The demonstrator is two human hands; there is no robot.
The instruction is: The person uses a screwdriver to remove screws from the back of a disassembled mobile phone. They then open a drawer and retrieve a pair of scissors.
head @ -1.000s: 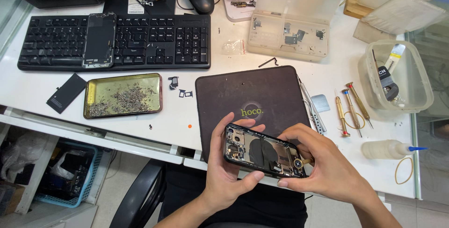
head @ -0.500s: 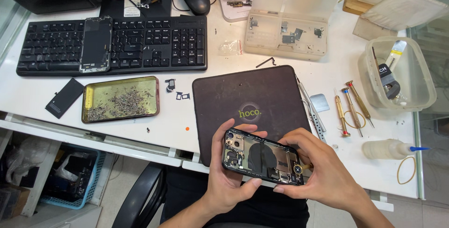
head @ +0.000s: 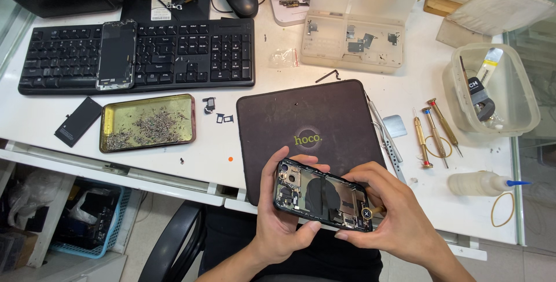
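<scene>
We see both hands holding an opened phone, its inner parts facing up, just in front of the near edge of the dark work mat and slightly tilted, its camera end to the left. The left hand wraps narrowly around that left end: the thumb lies along the near long edge, and the fingers curl over the far edge, so the phone sits clamped between them. The right hand closes on the right end, fingers bent tightly over the far corner and the thumb pressed at the near right corner. A thin yellowish tip shows between the right fingers, but we cannot tell what it is.

Left of the mat lies a shallow metal tray full of tiny screws. Beyond the mat, to its left, a black keyboard carries a phone screen. Right of the mat lie small screwdrivers, and further right a clear plastic tub.
</scene>
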